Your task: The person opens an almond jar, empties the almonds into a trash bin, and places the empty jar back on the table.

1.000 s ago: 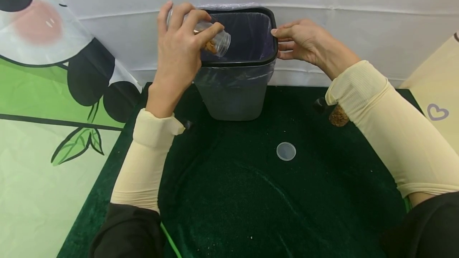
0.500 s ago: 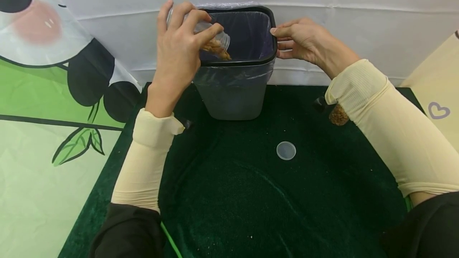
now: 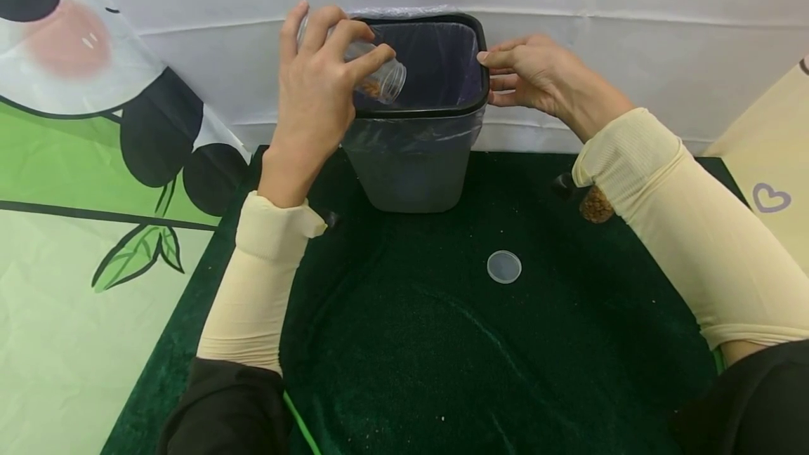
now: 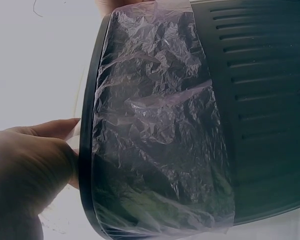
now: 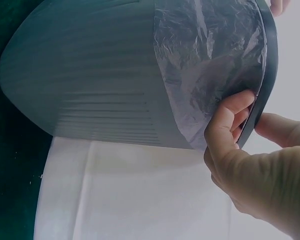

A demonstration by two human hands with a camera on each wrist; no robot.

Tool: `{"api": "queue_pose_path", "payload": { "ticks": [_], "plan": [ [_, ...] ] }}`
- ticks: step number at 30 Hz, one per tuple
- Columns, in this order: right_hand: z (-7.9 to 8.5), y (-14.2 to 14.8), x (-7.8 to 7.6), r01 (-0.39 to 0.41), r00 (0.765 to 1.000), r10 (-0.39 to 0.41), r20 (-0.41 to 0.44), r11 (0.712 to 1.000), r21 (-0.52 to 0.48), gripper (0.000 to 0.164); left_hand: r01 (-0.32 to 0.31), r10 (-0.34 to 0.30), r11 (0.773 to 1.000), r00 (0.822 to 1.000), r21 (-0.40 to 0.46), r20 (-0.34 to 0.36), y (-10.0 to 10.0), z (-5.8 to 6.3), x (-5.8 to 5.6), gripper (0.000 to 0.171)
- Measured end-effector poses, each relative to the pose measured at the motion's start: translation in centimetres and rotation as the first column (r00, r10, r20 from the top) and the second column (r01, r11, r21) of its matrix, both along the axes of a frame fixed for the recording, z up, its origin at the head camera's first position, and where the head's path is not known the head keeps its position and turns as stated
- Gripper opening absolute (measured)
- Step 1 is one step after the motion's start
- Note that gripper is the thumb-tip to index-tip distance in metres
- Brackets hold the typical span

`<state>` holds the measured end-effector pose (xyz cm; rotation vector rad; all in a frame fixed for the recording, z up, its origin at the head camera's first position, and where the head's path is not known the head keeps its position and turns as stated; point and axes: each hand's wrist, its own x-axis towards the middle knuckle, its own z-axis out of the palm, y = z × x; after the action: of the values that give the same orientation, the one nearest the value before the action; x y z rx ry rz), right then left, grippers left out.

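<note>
Clear, round-mouthed plastic jar (image 3: pixel 390 81): gripped from above by the left hand (image 3: pixel 319 76), thumb and fingers curled round its body. Jar held tilted, mouth directed to the right of the grip, over the opening of a dark grey plastic bin (image 3: pixel 413 177). Orange-brown pieces (image 3: pixel 371 88) seen inside, just behind the mouth; rest of the interior largely covered by the fingers.

Bin stood on dark green cloth (image 3: pixel 411 343), thin translucent plastic liner (image 3: pixel 411 135) folded outward over its black rim (image 3: pixel 411 114). Rim pinched at the far side from the jar by the right hand (image 3: pixel 531 74), thumb to the inside, fingers against the liner outside.

Nearer the body than both grips: flat, round translucent lid (image 3: pixel 504 267), laid on the cloth. Below the right grip: brown granular thing (image 3: pixel 596 206), partly hidden by a cream sleeve (image 3: pixel 670 209).

Handling, as judged: jar light, smooth, rather slippery; wall probably thin and dented by hard squeezing. Best held round mid-body, mouth left uncovered. Bin probably light and easily tipped; soft liner best trapped against the rim.
</note>
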<state>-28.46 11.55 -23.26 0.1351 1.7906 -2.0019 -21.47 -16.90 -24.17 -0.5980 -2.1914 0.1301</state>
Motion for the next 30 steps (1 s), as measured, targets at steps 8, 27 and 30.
{"api": "queue_pose_path", "payload": {
  "ticks": [8, 27, 30],
  "plan": [
    [-0.07, 0.05, -0.09, -0.001, 1.000, 0.001, 0.009, 1.000, -0.003, 0.024, 0.005, -0.006, 1.000, 0.999, -0.014, -0.033, 0.09, -0.20, -0.19, 0.055],
    [0.06, -0.14, 0.08, -0.004, 1.000, 0.004, -0.005, 1.000, 0.017, 0.026, 0.063, -0.064, 0.998, 0.995, -0.011, -0.079, 0.21, -0.33, -0.18, 0.047],
    [0.11, -0.12, 0.08, -0.004, 1.000, 0.004, -0.008, 1.000, 0.023, 0.027, 0.075, -0.076, 0.997, 0.994, -0.015, -0.081, 0.22, -0.28, -0.14, 0.042]
  ]
}}
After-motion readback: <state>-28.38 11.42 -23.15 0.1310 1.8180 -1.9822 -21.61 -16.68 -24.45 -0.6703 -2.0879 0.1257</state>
